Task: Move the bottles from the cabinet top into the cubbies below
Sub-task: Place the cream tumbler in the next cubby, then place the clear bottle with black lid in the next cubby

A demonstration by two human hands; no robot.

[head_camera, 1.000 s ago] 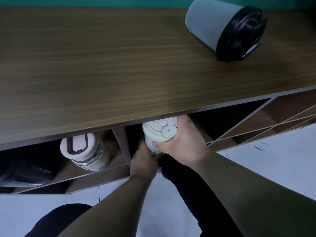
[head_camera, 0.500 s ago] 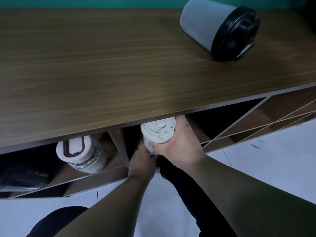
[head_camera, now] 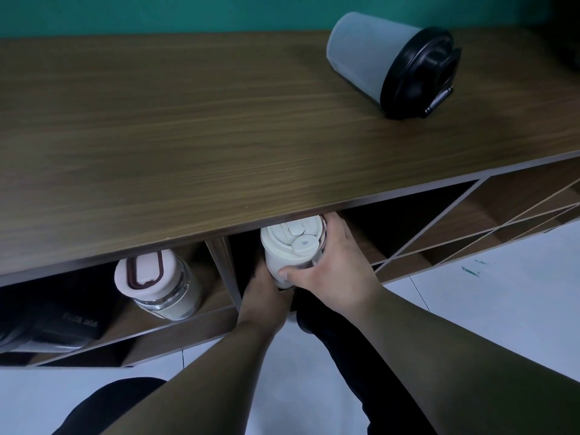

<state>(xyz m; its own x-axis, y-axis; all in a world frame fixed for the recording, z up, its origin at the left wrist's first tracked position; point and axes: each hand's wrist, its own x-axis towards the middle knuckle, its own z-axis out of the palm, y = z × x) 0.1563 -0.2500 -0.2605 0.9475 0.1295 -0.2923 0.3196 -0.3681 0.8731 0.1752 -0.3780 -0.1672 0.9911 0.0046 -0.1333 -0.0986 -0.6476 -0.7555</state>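
Note:
A cream-lidded bottle (head_camera: 290,246) stands at the mouth of the middle cubby, just under the front edge of the wooden cabinet top (head_camera: 188,146). My right hand (head_camera: 332,271) wraps its right side and front. My left hand (head_camera: 265,293) holds it low on the left, near its base. A glass bottle with a pink lid (head_camera: 157,284) stands in the cubby to the left. A grey bottle with a black lid (head_camera: 392,64) stands on the cabinet top at the far right.
A dark flat object (head_camera: 56,328) lies in the left cubby beside the pink-lidded bottle. More cubbies with diagonal dividers (head_camera: 470,215) open to the right. White floor tiles (head_camera: 502,293) and my dark-clothed legs are below.
The view has tilted up slightly, showing more of the teal wall. Both hands stay on the cream-lidded bottle at the cubby mouth, with little visible shift.

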